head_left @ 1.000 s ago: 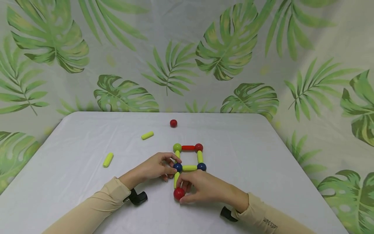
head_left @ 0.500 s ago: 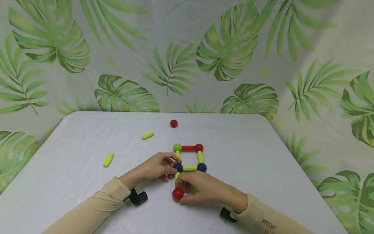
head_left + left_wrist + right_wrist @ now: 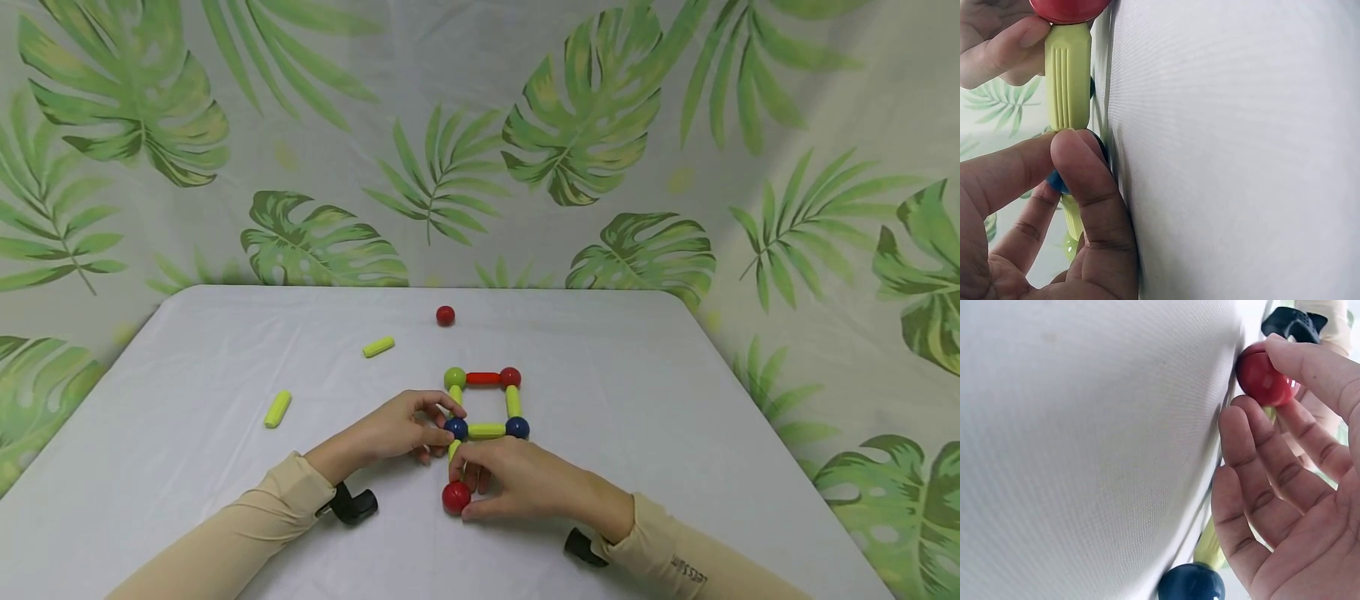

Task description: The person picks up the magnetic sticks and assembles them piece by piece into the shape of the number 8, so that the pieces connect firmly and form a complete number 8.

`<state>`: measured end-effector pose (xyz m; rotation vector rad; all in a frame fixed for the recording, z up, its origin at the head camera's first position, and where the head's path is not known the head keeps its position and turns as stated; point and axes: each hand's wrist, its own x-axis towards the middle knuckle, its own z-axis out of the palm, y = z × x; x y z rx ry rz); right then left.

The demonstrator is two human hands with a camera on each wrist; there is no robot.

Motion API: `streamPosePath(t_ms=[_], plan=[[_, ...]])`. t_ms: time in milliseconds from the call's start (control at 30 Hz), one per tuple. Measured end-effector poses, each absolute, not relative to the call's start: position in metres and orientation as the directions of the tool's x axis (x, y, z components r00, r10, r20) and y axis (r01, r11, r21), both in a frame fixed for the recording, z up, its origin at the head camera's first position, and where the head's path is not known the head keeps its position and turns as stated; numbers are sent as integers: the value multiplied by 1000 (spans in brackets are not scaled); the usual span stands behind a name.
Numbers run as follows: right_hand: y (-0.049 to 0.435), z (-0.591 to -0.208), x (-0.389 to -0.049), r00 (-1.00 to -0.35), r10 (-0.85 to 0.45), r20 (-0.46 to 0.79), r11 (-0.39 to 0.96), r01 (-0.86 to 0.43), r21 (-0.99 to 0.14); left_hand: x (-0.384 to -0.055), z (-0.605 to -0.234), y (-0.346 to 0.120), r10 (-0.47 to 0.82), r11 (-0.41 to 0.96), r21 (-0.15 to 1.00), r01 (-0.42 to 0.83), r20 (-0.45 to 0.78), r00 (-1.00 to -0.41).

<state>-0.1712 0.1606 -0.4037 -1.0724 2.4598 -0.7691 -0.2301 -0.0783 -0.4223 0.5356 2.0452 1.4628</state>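
With thumb and fingers my left hand (image 3: 408,427) pinches a blue ball (image 3: 456,428) at the near left corner of a square of balls and rods. From that ball a yellow-green rod (image 3: 1067,78) runs toward me and meets a red ball (image 3: 456,497). My right hand (image 3: 528,481) holds this red ball between thumb and fingers. The square's other corners are a green ball (image 3: 455,378), a dark red ball (image 3: 510,378) and a second blue ball (image 3: 517,427). A red rod (image 3: 483,378) forms its far side; yellow-green rods form the others.
Beyond the square lies a loose red ball (image 3: 446,316). Two loose yellow-green rods, a far one (image 3: 378,347) and a nearer one (image 3: 277,409), lie to the left. A leaf-patterned cloth (image 3: 465,125) hangs behind the white table (image 3: 637,400).
The red ball in my right hand has shifted slightly left, bringing it and its rod more in line with the square's left side. My left hand stays in place.
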Motion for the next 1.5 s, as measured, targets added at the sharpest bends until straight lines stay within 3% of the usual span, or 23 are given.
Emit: streamPosePath(t_ms=[900,1500], plan=[[165,-399,-175,-660,-737,-149,571,-490,-659,-210,-415,-87,569,431,897,98,-186,-801],[176,-358,-203,-698,-716,-5,561,-571,-599,-162,-413,-90,643,415,894,171,-155,-750]])
